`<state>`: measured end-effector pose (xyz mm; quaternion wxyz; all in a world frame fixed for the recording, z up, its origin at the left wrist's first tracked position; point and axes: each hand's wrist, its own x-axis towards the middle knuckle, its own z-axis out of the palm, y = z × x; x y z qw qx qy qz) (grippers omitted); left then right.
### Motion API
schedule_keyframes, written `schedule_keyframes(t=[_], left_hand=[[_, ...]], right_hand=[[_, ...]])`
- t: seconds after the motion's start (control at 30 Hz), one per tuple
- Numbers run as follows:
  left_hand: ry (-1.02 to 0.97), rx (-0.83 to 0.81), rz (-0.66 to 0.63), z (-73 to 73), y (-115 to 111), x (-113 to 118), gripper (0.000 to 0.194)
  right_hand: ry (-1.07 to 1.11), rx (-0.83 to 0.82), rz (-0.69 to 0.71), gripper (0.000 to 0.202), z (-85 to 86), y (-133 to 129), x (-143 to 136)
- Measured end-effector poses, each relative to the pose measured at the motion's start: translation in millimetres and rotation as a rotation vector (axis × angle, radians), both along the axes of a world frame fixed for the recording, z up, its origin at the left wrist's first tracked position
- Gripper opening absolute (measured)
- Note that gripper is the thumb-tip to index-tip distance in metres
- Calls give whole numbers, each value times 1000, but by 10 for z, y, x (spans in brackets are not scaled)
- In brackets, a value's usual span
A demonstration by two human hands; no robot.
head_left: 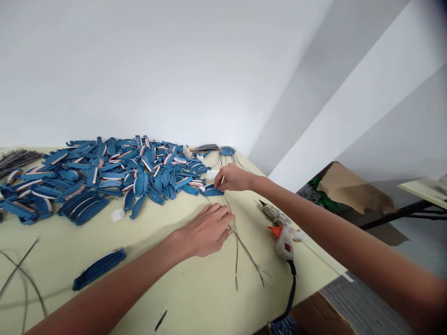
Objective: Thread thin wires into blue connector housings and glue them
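Note:
My right hand [233,178] reaches to the front right of a heap of blue parts, with its fingertips closed at the upper edge of a blue curved piece [211,191]. Thin dark wires [244,247] run from this piece toward me and cross on the table. Nearer to me, my left hand [210,229] has its fingers bent and closed around the wires close to their crossing. Its palm side is hidden. Just right of the hands lies a hot glue gun [284,239] with an orange trigger, touched by neither hand.
Many blue curved pieces [104,172] are heaped along the wall on the pale table [195,298]. A single blue piece [99,269] lies near my left forearm. Wire bundles [17,160] rest at the left. Below the right edge stands a cardboard box [323,316].

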<state>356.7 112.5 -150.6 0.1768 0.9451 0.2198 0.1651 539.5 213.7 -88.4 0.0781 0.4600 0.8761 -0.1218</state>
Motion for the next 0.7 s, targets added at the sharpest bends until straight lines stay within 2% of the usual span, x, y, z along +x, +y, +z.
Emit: schedule_keyframes(t=[0.1,0.23,0.37,0.57,0.7], left_hand=[[-6,-37,10,42,-42,-84,22],[6,-74,37,87,-139,-324,30],[33,-70,36,116,-193,-487,25],[23,-38,86,167,-188,-495,32],[10,-13,152,203,-267,-526,30]], right_hand=[[42,19,-16,22,-58,-41,38],[79,40,-25,21,-128,-68,86],[95,48,-8,19,-133,-98,118],[140,76,38,18,-63,-219,91],[166,180,32,13,115,-402,98]])
